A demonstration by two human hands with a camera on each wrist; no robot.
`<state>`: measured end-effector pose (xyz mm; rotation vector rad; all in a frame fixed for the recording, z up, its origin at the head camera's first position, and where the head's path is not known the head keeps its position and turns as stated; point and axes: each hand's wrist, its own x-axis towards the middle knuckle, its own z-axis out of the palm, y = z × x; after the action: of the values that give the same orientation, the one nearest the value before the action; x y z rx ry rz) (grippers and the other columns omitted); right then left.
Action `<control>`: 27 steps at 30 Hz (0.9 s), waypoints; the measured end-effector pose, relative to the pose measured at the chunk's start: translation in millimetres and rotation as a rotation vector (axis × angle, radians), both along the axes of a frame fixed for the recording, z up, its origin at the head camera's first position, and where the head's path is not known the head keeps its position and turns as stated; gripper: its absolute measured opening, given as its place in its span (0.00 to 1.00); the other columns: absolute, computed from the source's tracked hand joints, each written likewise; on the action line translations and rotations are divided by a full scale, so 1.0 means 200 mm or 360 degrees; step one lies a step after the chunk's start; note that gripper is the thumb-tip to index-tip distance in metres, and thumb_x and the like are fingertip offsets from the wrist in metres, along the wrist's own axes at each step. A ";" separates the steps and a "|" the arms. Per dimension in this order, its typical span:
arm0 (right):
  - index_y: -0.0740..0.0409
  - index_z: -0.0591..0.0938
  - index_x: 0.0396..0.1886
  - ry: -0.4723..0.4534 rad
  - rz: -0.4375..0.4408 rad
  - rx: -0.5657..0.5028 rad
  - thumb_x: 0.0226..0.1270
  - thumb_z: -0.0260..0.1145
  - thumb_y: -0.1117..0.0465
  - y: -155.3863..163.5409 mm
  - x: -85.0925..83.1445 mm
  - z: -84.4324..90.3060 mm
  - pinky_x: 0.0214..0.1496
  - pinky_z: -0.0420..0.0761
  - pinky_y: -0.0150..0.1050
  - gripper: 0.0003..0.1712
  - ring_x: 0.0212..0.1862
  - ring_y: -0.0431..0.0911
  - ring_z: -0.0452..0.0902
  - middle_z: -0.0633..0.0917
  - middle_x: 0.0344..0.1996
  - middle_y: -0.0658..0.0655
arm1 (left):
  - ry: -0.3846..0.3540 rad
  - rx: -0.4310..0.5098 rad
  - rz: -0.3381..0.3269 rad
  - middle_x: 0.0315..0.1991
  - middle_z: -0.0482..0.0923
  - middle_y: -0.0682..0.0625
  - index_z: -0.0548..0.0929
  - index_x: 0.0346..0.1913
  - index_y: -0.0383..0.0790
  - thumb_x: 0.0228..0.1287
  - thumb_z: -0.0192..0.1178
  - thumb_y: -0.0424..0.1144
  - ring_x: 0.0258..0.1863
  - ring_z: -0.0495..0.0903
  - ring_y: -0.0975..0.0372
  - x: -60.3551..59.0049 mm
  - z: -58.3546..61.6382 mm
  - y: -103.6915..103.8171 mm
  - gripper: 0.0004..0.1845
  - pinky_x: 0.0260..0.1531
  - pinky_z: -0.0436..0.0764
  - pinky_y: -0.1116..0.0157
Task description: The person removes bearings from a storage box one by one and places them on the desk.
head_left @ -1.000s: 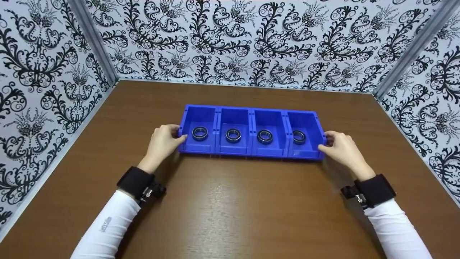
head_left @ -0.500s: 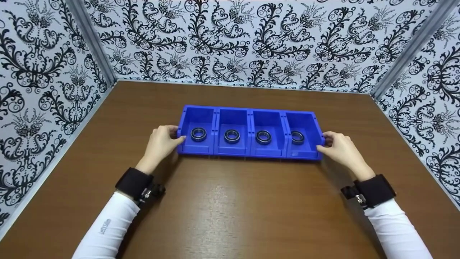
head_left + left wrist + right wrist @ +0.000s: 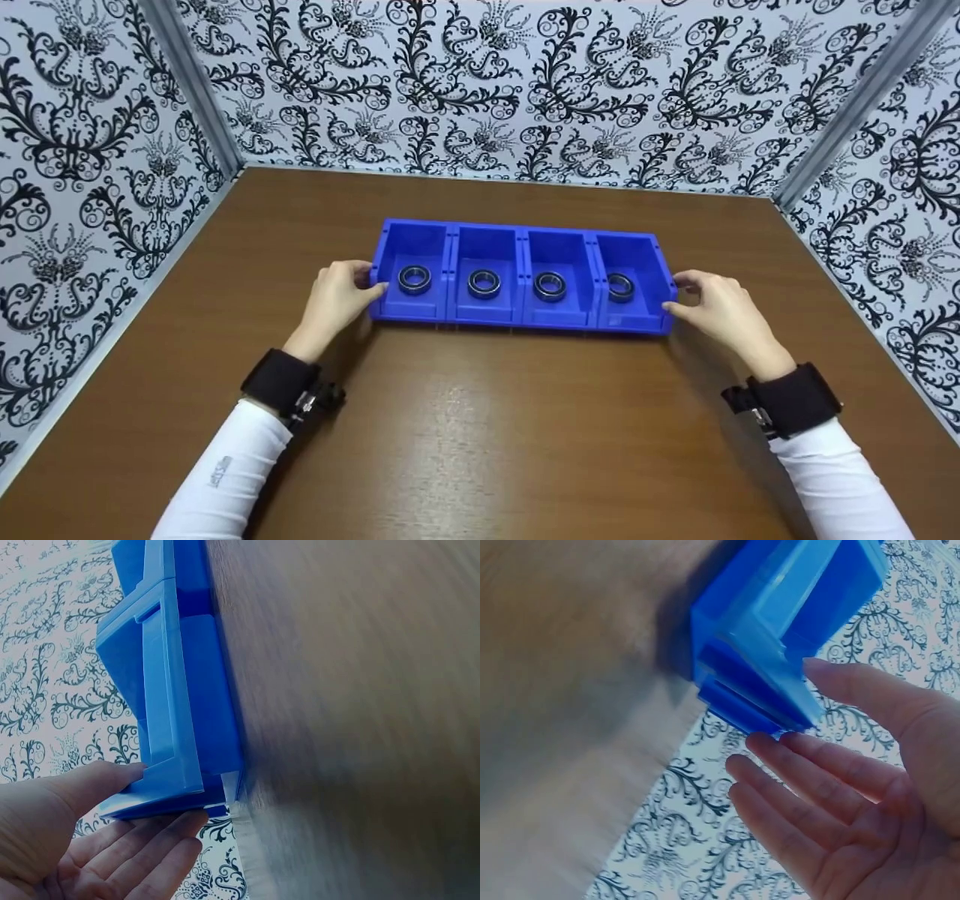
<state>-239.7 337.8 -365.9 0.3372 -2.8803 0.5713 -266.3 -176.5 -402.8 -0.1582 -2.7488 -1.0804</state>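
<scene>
A blue storage bin row (image 3: 517, 319) with several compartments stands on the table in the head view. Each compartment holds one black-and-silver ball bearing, such as this leftmost bearing (image 3: 414, 291). My left hand (image 3: 339, 298) pinches the row's left end, thumb over the rim and fingers along the outer side wall (image 3: 161, 804). At the opposite end is my right hand (image 3: 720, 309). In the right wrist view its thumb tip is right at the rim, while the loosely extended fingers (image 3: 810, 787) lie just outside the wall. The bearings are hidden from both wrist views.
The brown wooden table (image 3: 450, 435) extends around the bin row. Behind it and at both sides rise walls with black-and-white scroll patterns (image 3: 480, 97), joined by grey corner posts (image 3: 199, 90). Each wrist wears a black strap (image 3: 796, 401) with a camera.
Over the last half second my right hand has shifted slightly right and its grip has loosened. The bin row moved slightly left and nearer earlier, then stayed put. My left hand keeps its hold.
</scene>
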 end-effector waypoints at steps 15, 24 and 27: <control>0.71 0.83 0.55 0.0103 0.0200 0.0174 0.63 0.72 0.65 -0.13 0.03 0.08 0.57 0.80 0.65 0.22 0.56 0.68 0.83 0.86 0.53 0.72 | -0.0032 0.0007 -0.0009 0.53 0.86 0.31 0.83 0.58 0.25 0.65 0.68 0.37 0.54 0.87 0.42 0.00 0.00 0.00 0.23 0.56 0.82 0.45; 0.72 0.84 0.53 0.0047 0.0378 0.0205 0.62 0.72 0.67 -0.20 -0.05 0.06 0.59 0.81 0.63 0.20 0.56 0.67 0.83 0.87 0.51 0.72 | -0.0035 0.0009 -0.0020 0.53 0.86 0.31 0.83 0.58 0.24 0.65 0.68 0.37 0.55 0.86 0.42 0.00 0.00 0.00 0.23 0.57 0.82 0.45; 0.73 0.84 0.53 0.0014 0.0398 0.0211 0.61 0.72 0.68 -0.22 -0.08 0.05 0.61 0.80 0.63 0.21 0.57 0.68 0.82 0.87 0.51 0.72 | -0.0032 0.0011 -0.0024 0.53 0.86 0.31 0.83 0.58 0.24 0.65 0.68 0.37 0.55 0.86 0.42 0.00 0.00 -0.01 0.23 0.57 0.82 0.45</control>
<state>-256.1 294.7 -356.8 0.7252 -2.8943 0.4149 -267.2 -177.6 -402.8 -0.1680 -2.7655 -1.1014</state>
